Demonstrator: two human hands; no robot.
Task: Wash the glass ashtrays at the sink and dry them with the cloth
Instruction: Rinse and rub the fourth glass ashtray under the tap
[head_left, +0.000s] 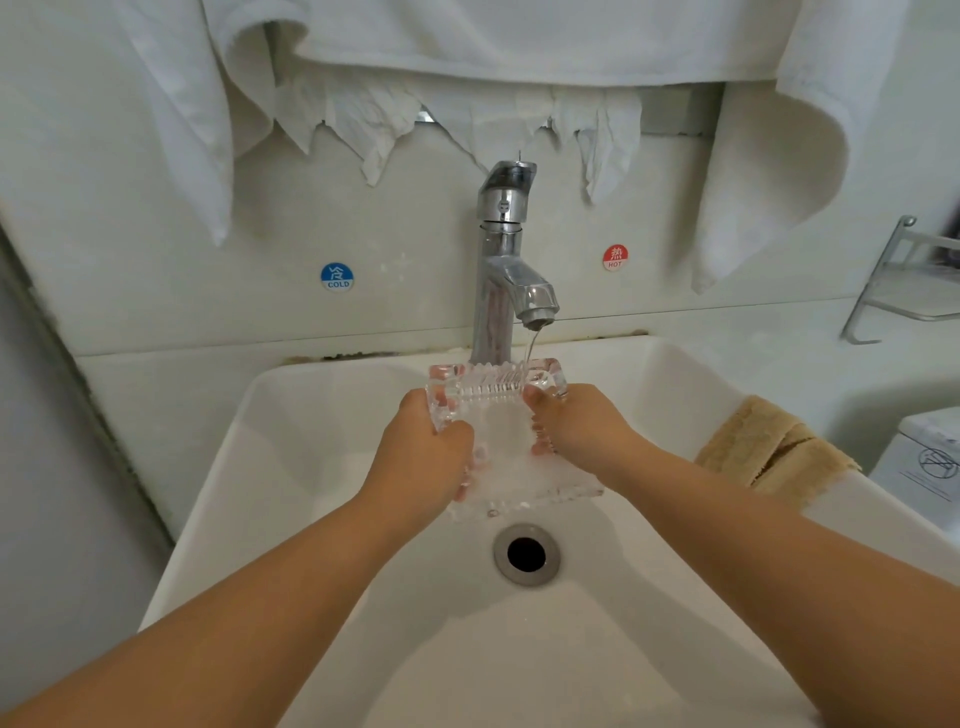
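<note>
Two bare forearms are reaching over one white sink (291, 415), whose basin is holding a single round drain (526, 554) near its middle. Just beyond the drain, one square glass ashtray (506, 436) is being held above the basin, tilted with its far edge up. The left hand (423, 462) is gripping its left side and the right hand (576, 426) its right side, fingers curling around the rim. One tan cloth (769, 447) is lying on the sink's right edge. Behind, one chrome tap (506, 260) is running a thin stream onto the ashtray's far edge. White towels (519, 47) are hanging above.
</note>
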